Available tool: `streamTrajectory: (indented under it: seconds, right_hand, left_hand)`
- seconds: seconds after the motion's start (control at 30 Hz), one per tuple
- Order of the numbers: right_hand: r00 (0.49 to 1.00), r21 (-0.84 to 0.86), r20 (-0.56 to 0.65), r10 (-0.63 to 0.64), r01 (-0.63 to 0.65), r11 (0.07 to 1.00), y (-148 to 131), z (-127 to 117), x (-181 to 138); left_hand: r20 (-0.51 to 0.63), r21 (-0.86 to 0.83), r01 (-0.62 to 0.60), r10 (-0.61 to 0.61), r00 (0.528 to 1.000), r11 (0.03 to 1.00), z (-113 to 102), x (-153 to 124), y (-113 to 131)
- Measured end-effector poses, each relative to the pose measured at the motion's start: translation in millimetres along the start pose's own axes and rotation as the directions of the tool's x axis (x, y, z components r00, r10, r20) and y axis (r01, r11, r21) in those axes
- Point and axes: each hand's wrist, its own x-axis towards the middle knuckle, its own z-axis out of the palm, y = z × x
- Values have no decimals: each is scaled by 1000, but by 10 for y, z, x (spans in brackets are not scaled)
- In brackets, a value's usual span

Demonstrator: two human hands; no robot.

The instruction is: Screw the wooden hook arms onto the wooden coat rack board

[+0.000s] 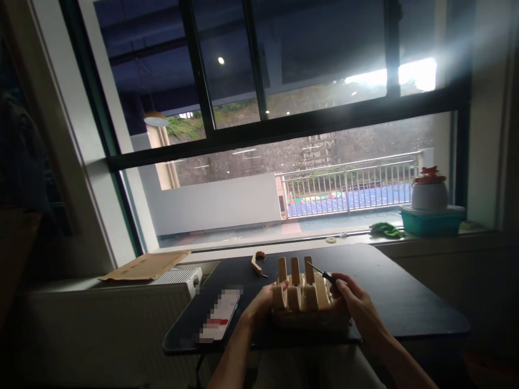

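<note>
A pale wooden slotted rack [310, 298] with several upright prongs stands at the near side of the dark table [389, 281]. My left hand [265, 300] is closed around the rack's left side, its fingertips partly hidden behind the prongs. In my right hand [353, 294] is a thin tool with a black handle, which looks like a screwdriver [327, 276]. Its metal shaft points up and left, the tip close to the far right prong; I cannot tell whether they touch. Beyond my left hand lies a small curved wooden piece [256, 263] with thin metal bits, perhaps screws, sticking out.
A phone [221, 316] lies on the table's left part. Left of the table are a white radiator [178, 280] and a flattened cardboard piece [146, 265]. The window sill holds a green cloth [387, 230], a tape roll [331, 240] and a teal box [432, 220] under a white pot [430, 195].
</note>
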Motion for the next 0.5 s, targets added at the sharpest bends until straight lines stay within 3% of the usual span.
streamTrajectory:
  seconds: [0.07, 0.17, 0.27, 0.4, 0.5]
  right_hand:
    - [999, 33, 0, -49, 49, 998, -11, 127, 68]
    - [993, 70, 37, -113, 110, 991, -51, 293, 223]
    - [982, 74, 108, -152, 144, 987, -59, 401, 336]
    - [974, 48, 194, -114, 106, 993, 102, 346, 256]
    - [979, 14, 169, -109, 109, 994, 318, 160, 84]
  left_hand:
    - [-7, -54, -71, 71, 997, 996, 54, 4, 47]
    - [-189, -191, -229, 193, 963, 954, 71, 83, 78]
    - [-419, -157, -368, 276, 865, 916, 34, 162, -2]
    - [-523, -50, -459, 368, 769, 887, -10, 166, -278]
    - [-583, -20, -512, 405, 704, 859, -3, 124, -453]
